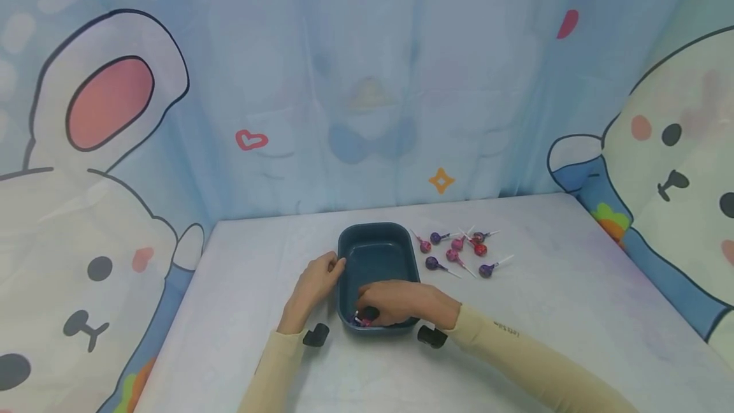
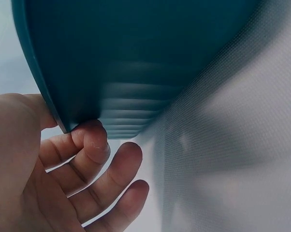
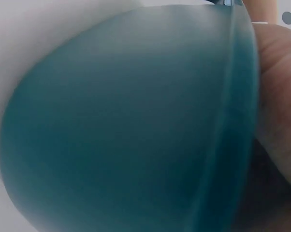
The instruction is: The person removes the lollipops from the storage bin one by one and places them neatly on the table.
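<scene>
A dark teal rectangular bin [image 1: 378,229] stands on the table. My left hand [image 1: 317,282] pinches its left rim between thumb and bent index finger, and the other fingers spread below the rim in the left wrist view. My right hand [image 1: 392,301] reaches over the near end into the bin, fingers curled down around lollipops [image 1: 364,322] in the near left corner. Purple and pink wrappers and a white stick show beneath that hand; its fingertips are hidden. In the right wrist view, the bin's outer wall [image 3: 121,116] covers most of the hand.
Several wrapped lollipops [image 1: 452,255], purple, pink and red, lie scattered on the white table [image 1: 550,311] to the right of the bin. Behind the table hangs a light blue curtain [image 1: 367,81] printed with cartoon animals.
</scene>
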A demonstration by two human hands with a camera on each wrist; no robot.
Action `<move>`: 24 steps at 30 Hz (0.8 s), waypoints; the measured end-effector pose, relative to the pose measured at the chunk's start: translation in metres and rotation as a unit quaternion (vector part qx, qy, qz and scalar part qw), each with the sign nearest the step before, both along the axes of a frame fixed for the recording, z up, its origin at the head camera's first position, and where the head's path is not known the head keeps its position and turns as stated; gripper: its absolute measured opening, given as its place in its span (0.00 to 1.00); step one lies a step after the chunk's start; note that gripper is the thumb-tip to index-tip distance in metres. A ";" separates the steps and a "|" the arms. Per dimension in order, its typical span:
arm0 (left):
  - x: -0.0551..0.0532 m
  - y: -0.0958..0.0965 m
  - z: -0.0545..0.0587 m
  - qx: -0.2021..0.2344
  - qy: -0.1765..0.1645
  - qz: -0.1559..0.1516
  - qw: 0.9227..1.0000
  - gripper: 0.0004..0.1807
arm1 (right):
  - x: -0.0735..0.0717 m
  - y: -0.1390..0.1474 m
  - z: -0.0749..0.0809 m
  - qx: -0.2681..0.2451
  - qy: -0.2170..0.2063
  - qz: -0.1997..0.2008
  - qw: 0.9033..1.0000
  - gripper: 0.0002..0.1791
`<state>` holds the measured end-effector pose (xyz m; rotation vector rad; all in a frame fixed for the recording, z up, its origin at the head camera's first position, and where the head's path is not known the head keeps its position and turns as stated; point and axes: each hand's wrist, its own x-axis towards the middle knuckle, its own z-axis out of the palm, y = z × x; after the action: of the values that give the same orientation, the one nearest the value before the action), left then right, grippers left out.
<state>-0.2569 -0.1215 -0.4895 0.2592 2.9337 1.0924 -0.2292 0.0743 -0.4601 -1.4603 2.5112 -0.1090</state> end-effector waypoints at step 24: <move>0.000 0.002 0.001 -0.002 -0.003 0.009 1.000 0.17 | -0.013 0.037 0.024 -0.085 -0.037 -0.047 0.995 0.16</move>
<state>-0.2565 -0.1197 -0.4884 0.2301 2.9389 1.0864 -0.2424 0.1111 -0.4361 -1.3694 2.5635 -0.3939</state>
